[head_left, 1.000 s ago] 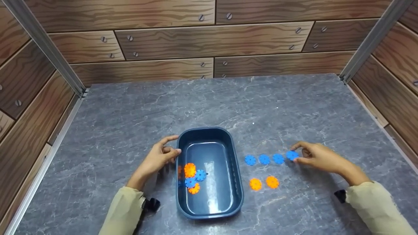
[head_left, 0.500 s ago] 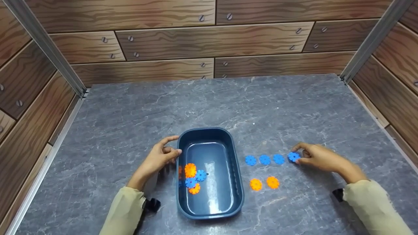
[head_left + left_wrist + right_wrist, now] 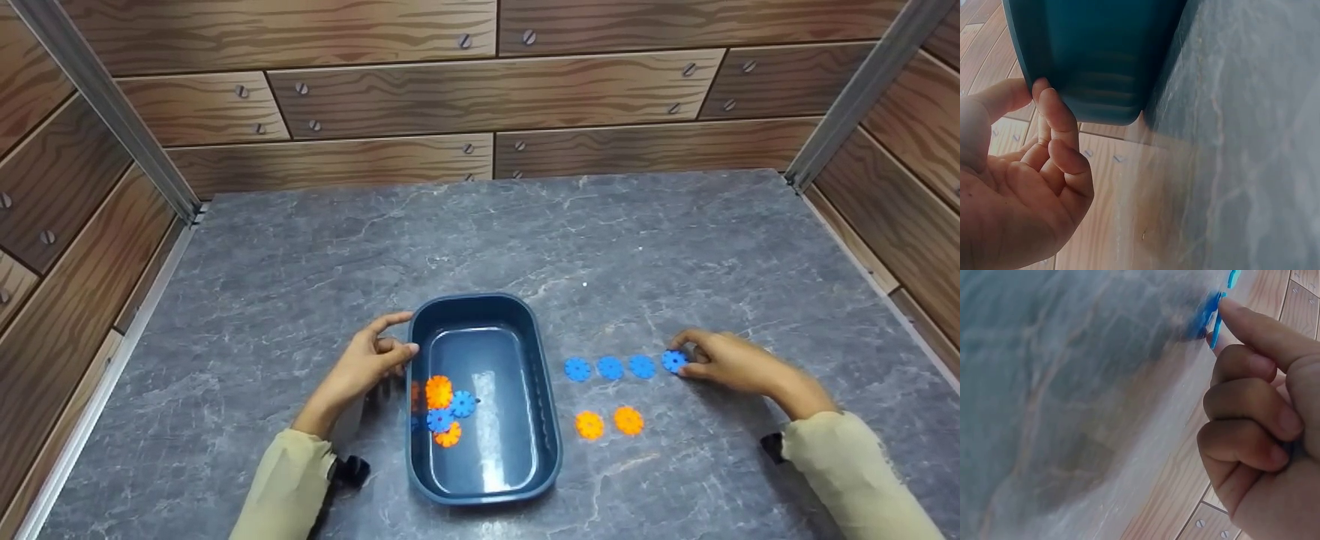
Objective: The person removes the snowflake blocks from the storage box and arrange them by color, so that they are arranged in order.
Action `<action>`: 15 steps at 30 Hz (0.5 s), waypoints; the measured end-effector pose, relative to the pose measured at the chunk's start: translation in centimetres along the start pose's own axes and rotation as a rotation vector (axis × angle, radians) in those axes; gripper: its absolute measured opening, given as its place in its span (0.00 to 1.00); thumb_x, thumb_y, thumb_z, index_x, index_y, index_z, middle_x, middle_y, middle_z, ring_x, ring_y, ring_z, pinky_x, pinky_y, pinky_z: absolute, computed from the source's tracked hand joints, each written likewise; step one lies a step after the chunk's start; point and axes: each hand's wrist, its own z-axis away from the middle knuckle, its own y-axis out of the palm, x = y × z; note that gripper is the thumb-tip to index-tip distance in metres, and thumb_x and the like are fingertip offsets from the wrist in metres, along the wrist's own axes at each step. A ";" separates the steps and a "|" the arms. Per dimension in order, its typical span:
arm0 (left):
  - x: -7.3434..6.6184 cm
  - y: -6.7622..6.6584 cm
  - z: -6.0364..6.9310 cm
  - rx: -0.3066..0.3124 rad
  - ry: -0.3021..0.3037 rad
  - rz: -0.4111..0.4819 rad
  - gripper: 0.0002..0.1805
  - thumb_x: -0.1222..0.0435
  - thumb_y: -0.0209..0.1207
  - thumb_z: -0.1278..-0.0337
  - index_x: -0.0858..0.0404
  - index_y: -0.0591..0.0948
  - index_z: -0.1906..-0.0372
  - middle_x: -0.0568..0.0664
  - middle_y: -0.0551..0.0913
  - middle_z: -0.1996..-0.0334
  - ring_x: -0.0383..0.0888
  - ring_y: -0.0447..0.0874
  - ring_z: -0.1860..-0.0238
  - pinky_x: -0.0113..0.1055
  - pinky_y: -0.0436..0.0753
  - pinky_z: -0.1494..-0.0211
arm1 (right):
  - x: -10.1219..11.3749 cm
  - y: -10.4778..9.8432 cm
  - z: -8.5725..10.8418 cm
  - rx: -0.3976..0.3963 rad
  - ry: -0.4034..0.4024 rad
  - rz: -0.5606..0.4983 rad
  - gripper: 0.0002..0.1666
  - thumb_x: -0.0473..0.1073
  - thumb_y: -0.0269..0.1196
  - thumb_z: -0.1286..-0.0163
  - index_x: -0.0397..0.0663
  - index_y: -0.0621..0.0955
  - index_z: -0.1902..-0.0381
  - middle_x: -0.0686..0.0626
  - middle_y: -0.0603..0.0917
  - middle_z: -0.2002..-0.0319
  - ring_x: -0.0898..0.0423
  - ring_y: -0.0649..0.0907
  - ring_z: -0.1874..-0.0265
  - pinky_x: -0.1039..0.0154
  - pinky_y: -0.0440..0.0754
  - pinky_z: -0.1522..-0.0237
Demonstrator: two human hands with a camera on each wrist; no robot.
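Note:
A dark blue tray (image 3: 480,300) stands on the table, with several orange and blue notched discs lying inside near its left wall. My left hand (image 3: 367,360) holds that wall by the rim, thumb and fingertips on either side in the left wrist view. Right of the tray, a row of blue discs (image 3: 610,367) lies above two orange discs (image 3: 628,421). At the row's right end my right hand (image 3: 724,361) pinches a blue disc (image 3: 674,362) between thumb and index finger, at the tabletop. Its other fingers (image 3: 1247,405) are curled; a dark bluish bit shows beneath them.
The grey marbled table (image 3: 360,247) is enclosed by wood-patterned walls (image 3: 480,90) at the back and sides. Metal posts (image 3: 847,97) stand at both back corners.
The right hand has brought its blue disc slightly right and down, from tilted to flat at the row's end. The left hand stays on the tray's rim.

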 end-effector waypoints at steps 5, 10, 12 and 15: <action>0.0 0.0 0.0 -0.009 0.002 -0.015 0.30 0.65 0.60 0.38 0.65 0.65 0.32 0.44 0.79 0.78 0.41 0.73 0.78 0.32 0.69 0.75 | -0.2 0.1 0.2 0.004 -0.007 0.006 0.23 0.45 0.66 0.36 0.44 0.76 0.46 0.54 0.72 0.76 0.61 0.67 0.78 0.65 0.65 0.72; 0.1 0.0 0.0 -0.008 0.006 -0.017 0.31 0.65 0.60 0.38 0.65 0.66 0.32 0.44 0.80 0.77 0.42 0.74 0.78 0.32 0.70 0.75 | -0.4 0.1 0.3 0.013 -0.005 -0.011 0.24 0.46 0.66 0.37 0.45 0.75 0.45 0.55 0.71 0.78 0.63 0.67 0.80 0.66 0.65 0.73; 0.1 -0.1 0.0 -0.001 0.012 -0.018 0.31 0.65 0.60 0.37 0.65 0.65 0.32 0.43 0.80 0.77 0.42 0.75 0.77 0.32 0.70 0.74 | -0.4 0.1 0.3 0.015 -0.002 -0.018 0.24 0.47 0.66 0.36 0.45 0.75 0.45 0.55 0.70 0.79 0.63 0.66 0.80 0.66 0.64 0.73; 0.1 -0.1 -0.1 0.008 0.018 -0.016 0.30 0.65 0.59 0.37 0.65 0.65 0.31 0.43 0.79 0.78 0.43 0.75 0.76 0.31 0.70 0.73 | -0.5 0.2 0.4 0.015 -0.003 -0.025 0.23 0.46 0.65 0.36 0.46 0.75 0.45 0.56 0.69 0.80 0.64 0.65 0.81 0.67 0.64 0.74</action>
